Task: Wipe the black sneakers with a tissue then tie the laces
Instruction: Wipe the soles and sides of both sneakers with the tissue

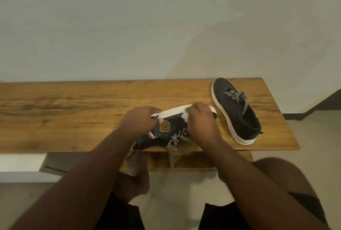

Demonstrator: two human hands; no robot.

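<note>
Two black sneakers lie on the wooden bench [73, 111]. Near its front edge, the near sneaker [162, 135] is tipped on its side, white sole turned away from the person, a brown badge and a red-and-white stripe showing on its black upper; its black-and-white checked laces [177, 137] hang loose, one end dangling over the bench's front edge. The left hand [140, 121] grips the heel end by the sole, fingers curled. The right hand [201, 121] is curled around a white tissue [184, 116], pressing it against the upper just under the sole. At the bench's right end, well apart from the hands, the far sneaker [234, 111] stands upright on its white sole, toe toward the wall, its laces untied across the tongue.
</note>
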